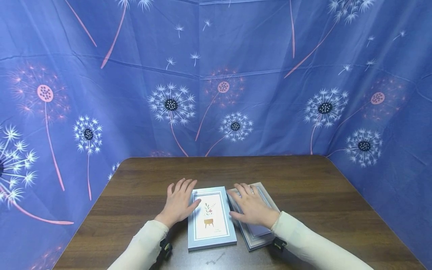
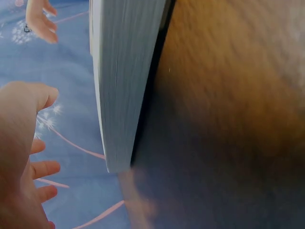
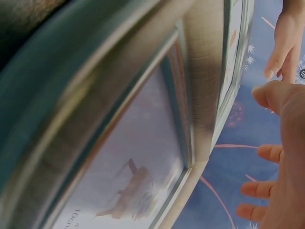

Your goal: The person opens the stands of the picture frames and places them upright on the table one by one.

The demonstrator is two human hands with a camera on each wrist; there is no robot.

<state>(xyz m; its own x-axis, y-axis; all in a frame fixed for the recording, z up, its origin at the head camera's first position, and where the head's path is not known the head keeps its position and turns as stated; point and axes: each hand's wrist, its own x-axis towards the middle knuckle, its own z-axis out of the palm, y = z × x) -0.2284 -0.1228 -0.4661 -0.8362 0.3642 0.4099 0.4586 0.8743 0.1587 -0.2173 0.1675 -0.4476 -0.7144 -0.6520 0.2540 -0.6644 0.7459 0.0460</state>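
A pale blue picture frame (image 1: 216,234) lies face up in the head view, with a print of a potted plant on legs. My left hand (image 1: 179,200) is over its left edge, fingers spread and thumb above the picture. To the right, a silvery-grey picture frame (image 1: 248,235) lies at a slant, its near end close to the blue one. My right hand (image 1: 254,208) is over it with fingers extended, covering much of its face. Both wrist views show relaxed fingers gripping nothing; whether any fingertip touches a frame I cannot tell.
The brown wooden table (image 1: 141,195) runs beyond the frames on both sides and behind. Around its back and sides hangs a blue cloth (image 1: 270,93) with a dandelion pattern. A dark strap with a small device (image 1: 166,247) sits at the left wrist.
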